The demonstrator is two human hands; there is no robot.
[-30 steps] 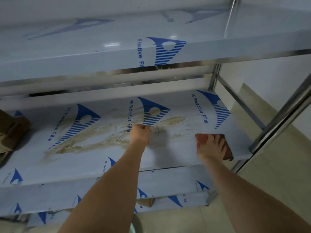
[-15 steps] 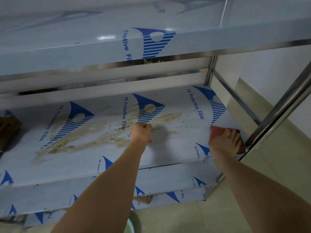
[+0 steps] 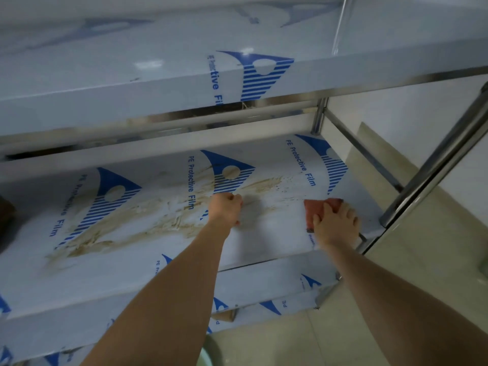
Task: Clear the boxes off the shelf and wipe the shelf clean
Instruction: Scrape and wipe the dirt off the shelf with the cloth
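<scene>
The right hand (image 3: pixel 333 225) presses flat on the cloth (image 3: pixel 319 210); the stain (image 3: pixel 148 223) lies to its left along the shelf (image 3: pixel 264 249), beside the closed, empty left hand (image 3: pixel 225 211).

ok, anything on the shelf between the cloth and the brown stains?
Only the left hand: it rests as a fist on the shelf, at the stains' right edge. The right hand presses the red cloth flat further right; bare film lies between. A dark object at the far left lies beyond the stains.
</scene>
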